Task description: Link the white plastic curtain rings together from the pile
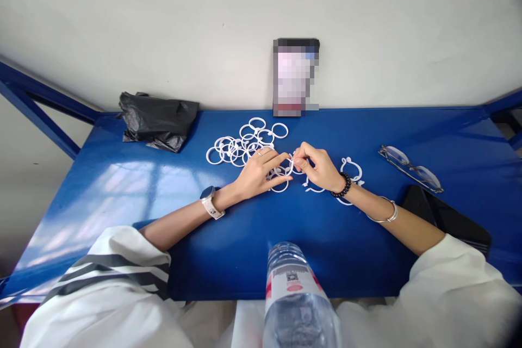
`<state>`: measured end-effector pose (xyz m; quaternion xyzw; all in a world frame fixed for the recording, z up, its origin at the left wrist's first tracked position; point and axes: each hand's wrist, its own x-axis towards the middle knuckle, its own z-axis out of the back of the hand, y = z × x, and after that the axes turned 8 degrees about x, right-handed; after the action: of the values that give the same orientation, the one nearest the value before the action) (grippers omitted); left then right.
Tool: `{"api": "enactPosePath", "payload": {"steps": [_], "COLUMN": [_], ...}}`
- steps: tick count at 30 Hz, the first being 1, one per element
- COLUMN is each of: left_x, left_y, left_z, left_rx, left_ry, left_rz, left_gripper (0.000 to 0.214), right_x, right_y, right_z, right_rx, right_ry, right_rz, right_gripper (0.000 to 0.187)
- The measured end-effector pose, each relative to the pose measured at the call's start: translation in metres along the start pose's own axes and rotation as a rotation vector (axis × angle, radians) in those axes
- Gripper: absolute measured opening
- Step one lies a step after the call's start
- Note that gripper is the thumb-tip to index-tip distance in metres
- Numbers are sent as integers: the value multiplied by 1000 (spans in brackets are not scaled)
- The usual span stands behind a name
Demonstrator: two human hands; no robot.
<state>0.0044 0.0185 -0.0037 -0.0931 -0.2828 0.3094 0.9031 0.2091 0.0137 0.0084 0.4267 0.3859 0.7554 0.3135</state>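
Between my hands, above the blue tabletop, is a white plastic ring (291, 167). My left hand (261, 173) grips it between thumb and fingers. The fingertips of my right hand (316, 166) are pinched at the ring's upper right part; the exact contact is partly hidden. Beside and behind my left hand lies a pile of similar closed white rings (238, 147), each with a small knob. Near my right wrist are several more rings (351, 168), some with a gap in the loop. A few others lie beneath my hands, partly covered.
A phone (294, 79) with a blurred screen leans on the wall. A black plastic bag (159, 119) lies at the back left. Glasses (411, 167) and a black flat object (446, 220) are on the right. A clear bottle (299, 304) stands in front of me at the table (228, 261).
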Motion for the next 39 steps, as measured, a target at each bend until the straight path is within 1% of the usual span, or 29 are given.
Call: {"api": "enactPosePath", "payload": {"steps": [2,4,7,9,12,14,16,21,26,30,37,39], "left_x": [1,1,2,3,3,2,2,1,1,1,1,1], "left_y": [-1,-3,-4,-4,-4,-4,-3,-3,-3,-4,-5,-5], "left_z": [1,1,2,2,2,1,0,-3,-4,-4,-3,-2], "left_rx": [8,7,-6,-1,31,61,97,176,217,230,242,245], "left_ry": [-17,-38,-92,-130,-152,-152,-141,-91,-106,-85,-44,-37], "left_rz": [-13,-9,66,131,179,191,204,230,228,234,254,255], "left_gripper": [44,43,38,34,34,35,36,37,38,37,35,34], "right_x": [0,0,1,2,3,2,1,0,1,2,3,3], "right_y": [2,4,5,4,2,-1,-4,-7,-4,-5,-6,-4], "right_z": [0,-1,-1,-1,-2,-2,-3,-3,-2,-1,1,1], "right_rx": [-56,-177,-388,-533,-739,-820,-864,-901,-892,-887,-744,-703], "right_ry": [-16,-63,-160,-192,-155,-103,-58,-15,-2,12,-5,-1], "right_rz": [4,27,56,26,-84,-156,-198,-218,-235,-238,-226,-230], "right_gripper": [26,25,18,14,22,28,31,31,26,25,24,22]}}
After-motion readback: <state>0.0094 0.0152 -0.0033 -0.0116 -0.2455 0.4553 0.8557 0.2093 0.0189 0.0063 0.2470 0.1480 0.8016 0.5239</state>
